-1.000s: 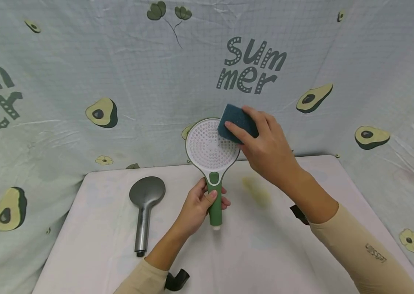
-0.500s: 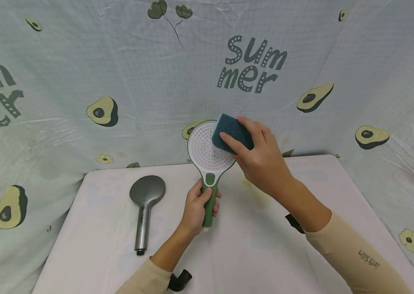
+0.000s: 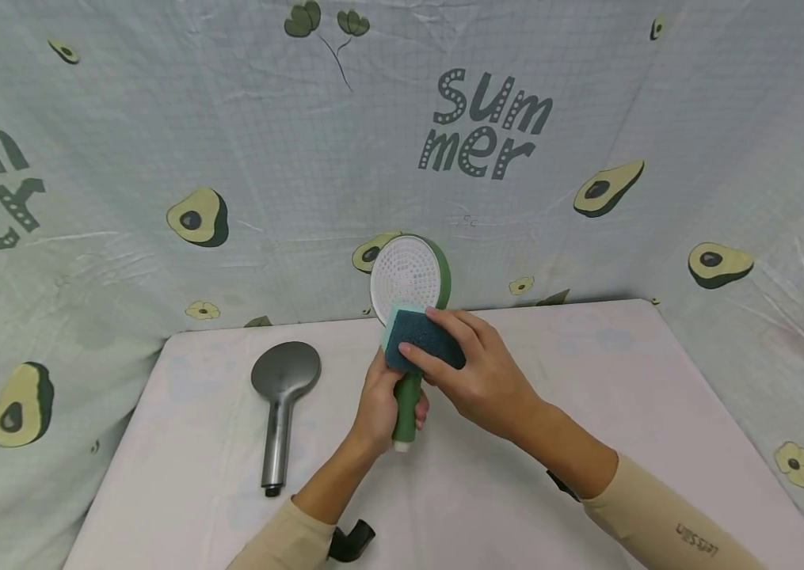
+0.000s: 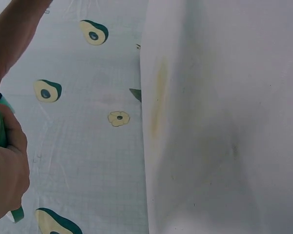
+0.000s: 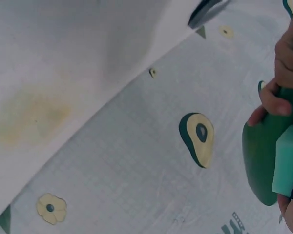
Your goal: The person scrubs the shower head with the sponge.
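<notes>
In the head view my left hand (image 3: 375, 412) grips the green handle of a shower head (image 3: 405, 273), held up with its white nozzle face toward me and its green side showing. Between thumb and fingers, my right hand (image 3: 485, 378) pinches a sponge (image 3: 421, 342), dark blue on one face and light teal on the other. The sponge lies over the neck of the shower head and hides the top of the handle. The right wrist view shows the teal layer right against the green back. A grey shower head (image 3: 286, 370) lies on the table left of my hands.
The pale table (image 3: 188, 427) meets a curtain-like cloth (image 3: 287, 174) printed with avocados, behind and at both sides. A black bent piece (image 3: 353, 541) shows by my left sleeve. A yellowish stain (image 4: 159, 97) marks the tabletop.
My right hand has brought the sponge down and left, from the nozzle face to the neck. The green shower head has turned, so its green side shows on the right.
</notes>
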Motion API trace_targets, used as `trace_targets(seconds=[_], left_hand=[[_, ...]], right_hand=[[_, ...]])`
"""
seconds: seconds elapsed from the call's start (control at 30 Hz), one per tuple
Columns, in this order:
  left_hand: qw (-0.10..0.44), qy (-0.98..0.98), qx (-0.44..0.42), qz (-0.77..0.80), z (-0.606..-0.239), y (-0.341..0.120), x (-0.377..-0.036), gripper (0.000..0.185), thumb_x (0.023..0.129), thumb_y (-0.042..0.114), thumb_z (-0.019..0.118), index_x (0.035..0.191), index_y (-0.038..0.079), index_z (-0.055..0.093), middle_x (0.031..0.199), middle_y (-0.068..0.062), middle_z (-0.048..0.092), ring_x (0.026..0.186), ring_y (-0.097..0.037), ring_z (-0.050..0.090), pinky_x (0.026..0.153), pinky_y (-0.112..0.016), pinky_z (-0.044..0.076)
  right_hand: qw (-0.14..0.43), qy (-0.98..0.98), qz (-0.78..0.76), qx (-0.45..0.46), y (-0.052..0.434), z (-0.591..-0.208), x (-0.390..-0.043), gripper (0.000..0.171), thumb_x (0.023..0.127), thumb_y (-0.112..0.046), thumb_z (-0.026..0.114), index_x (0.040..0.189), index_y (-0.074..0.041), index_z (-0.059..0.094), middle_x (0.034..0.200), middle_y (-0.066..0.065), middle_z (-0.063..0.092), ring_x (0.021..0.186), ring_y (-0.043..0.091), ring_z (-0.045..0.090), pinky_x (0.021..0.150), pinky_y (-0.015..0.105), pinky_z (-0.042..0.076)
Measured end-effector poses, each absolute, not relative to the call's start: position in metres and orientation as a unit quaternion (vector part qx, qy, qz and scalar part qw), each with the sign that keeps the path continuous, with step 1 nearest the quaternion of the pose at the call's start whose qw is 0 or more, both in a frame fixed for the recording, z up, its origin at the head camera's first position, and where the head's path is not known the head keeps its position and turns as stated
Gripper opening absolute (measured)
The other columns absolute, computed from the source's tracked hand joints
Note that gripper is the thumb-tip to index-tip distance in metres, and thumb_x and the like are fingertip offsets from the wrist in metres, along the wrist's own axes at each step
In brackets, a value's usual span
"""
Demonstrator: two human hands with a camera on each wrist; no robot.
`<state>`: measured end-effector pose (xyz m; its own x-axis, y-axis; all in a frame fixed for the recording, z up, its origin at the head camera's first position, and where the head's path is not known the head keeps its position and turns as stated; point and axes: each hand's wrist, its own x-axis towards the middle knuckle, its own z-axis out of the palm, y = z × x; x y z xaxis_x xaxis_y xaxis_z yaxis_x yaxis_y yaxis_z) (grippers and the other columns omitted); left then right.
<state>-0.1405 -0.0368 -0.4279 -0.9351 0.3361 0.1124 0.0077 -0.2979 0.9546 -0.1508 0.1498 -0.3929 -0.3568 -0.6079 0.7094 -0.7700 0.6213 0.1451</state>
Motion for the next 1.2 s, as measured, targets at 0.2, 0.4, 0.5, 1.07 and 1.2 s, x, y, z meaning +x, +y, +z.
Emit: trace_targets(seconds=[0.2,0.4,0.5,1.07,1.2], left_hand=[[0.146,0.555,0.164,0.802,-0.427,-0.038,-0.14,0.03,0.107,0.016,0.019,0.123,0.013,0.044,0.08,-0.001,0.056,0.048,-0.007,0.051,0.044,-0.022,0.048],[0.169,0.567,0.161,0.79,-0.422,-0.039,-0.141,0.037,0.106,0.019,0.02,0.137,0.012,0.04,0.075,-0.002,0.053,0.045,-0.008,0.048,0.041,-0.023,0.046],[0.178,0.578,0.153,0.782,-0.422,-0.04,-0.142,0.036,0.106,0.02,0.02,0.134,0.01,0.039,0.074,-0.003,0.053,0.044,-0.01,0.047,0.04,-0.024,0.045],[0.184,0.601,0.158,0.762,-0.436,-0.047,-0.142,0.028,0.104,0.015,0.027,0.124,0.007,0.045,0.074,-0.005,0.054,0.043,-0.011,0.048,0.038,-0.025,0.044],[0.186,0.598,0.154,0.764,-0.434,-0.048,-0.142,0.027,0.105,0.016,0.027,0.125,0.008,0.044,0.074,-0.004,0.054,0.043,-0.011,0.048,0.039,-0.025,0.044]], right_hand=[[0.389,-0.806,0.116,0.432,0.154,-0.39,-0.151,0.063,0.084,-0.002,0.081,0.141,-0.023,0.063,0.147,0.028,0.049,0.13,0.043,0.051,0.102,0.053,0.052],[0.391,-0.802,0.164,0.42,0.158,-0.365,-0.152,0.034,0.107,-0.022,0.059,0.141,-0.02,0.06,0.149,0.029,0.045,0.133,0.046,0.048,0.103,0.058,0.051],[0.376,-0.804,0.204,0.413,0.162,-0.347,-0.155,0.037,0.109,-0.032,0.052,0.142,-0.016,0.061,0.152,0.031,0.041,0.136,0.047,0.046,0.102,0.06,0.051],[0.186,-0.853,0.366,0.321,0.182,-0.297,-0.196,0.058,0.098,-0.008,0.07,0.152,-0.016,0.052,0.16,0.011,0.04,0.145,0.03,0.043,0.111,0.057,0.046],[0.231,-0.843,0.357,0.33,0.177,-0.311,-0.187,0.058,0.092,-0.006,0.077,0.147,-0.013,0.057,0.16,0.015,0.037,0.145,0.033,0.042,0.107,0.055,0.049]])
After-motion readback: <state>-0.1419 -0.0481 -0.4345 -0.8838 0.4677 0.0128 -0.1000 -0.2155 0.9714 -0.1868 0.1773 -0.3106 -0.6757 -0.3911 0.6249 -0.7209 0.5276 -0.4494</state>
